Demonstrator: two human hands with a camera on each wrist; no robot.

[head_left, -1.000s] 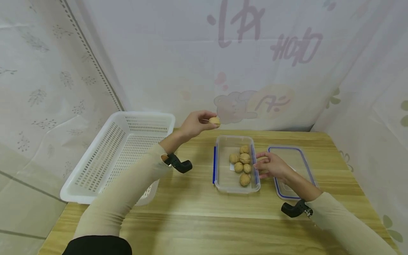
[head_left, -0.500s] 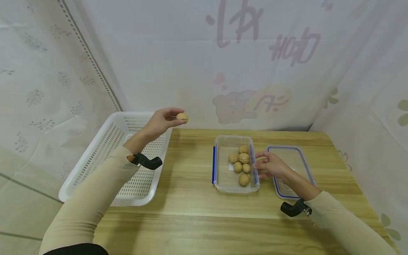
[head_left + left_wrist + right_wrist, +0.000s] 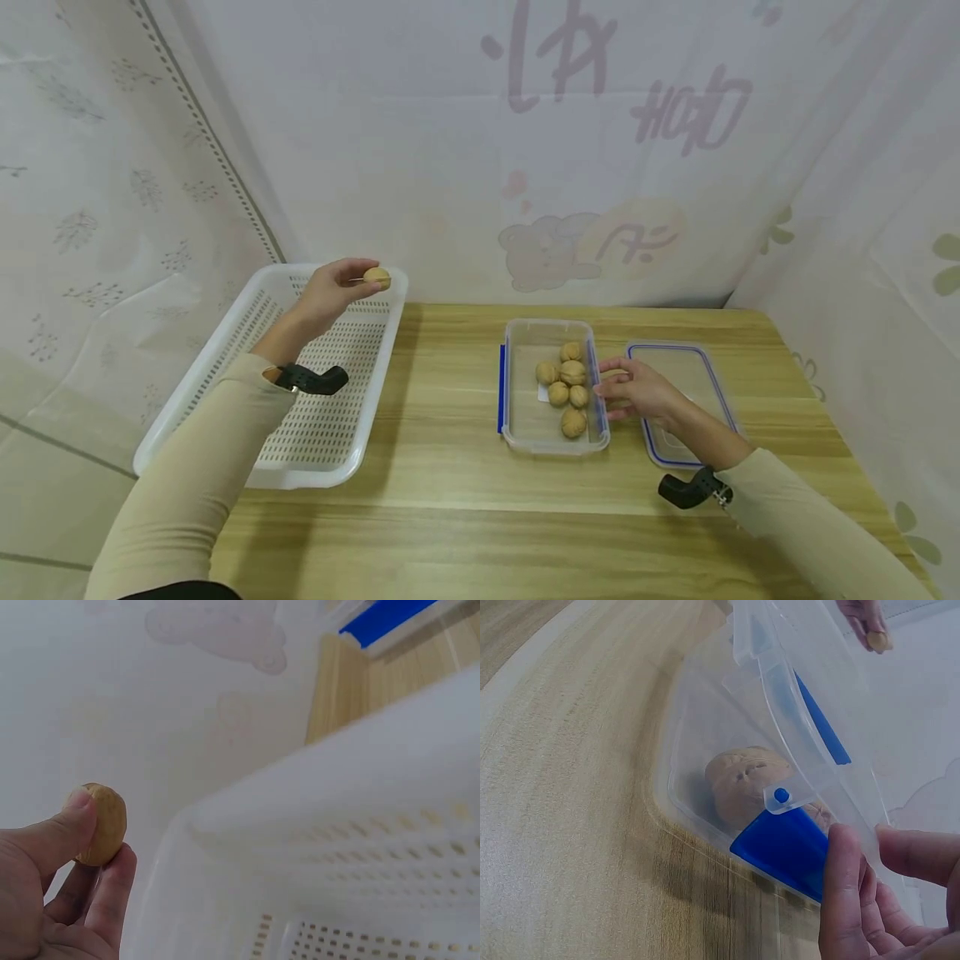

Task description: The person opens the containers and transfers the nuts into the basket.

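Note:
My left hand [image 3: 325, 296] pinches a walnut [image 3: 377, 277] between thumb and fingers, over the far part of a white perforated plastic basket [image 3: 360, 442]. In the left wrist view, that walnut [image 3: 107, 825] is held upright beside the basket's rim [image 3: 315, 765]. My right hand [image 3: 645, 390] holds the right edge of a clear plastic food box [image 3: 525, 429] that has blue clips. The right wrist view has the thumb at the rim and the fingers against the outer side, near a blue clip [image 3: 787, 851]. Several walnuts [image 3: 572, 373] lie inside the box.
The box's clear lid [image 3: 678, 358], with a blue seal, lies on the wooden table [image 3: 450, 483] to the right, partly under my right hand and wrist. A printed white curtain [image 3: 450, 167] hangs behind the table and along both sides.
My left hand has carried the walnut leftward, from near the box to over the basket. My right hand stays at the box's edge.

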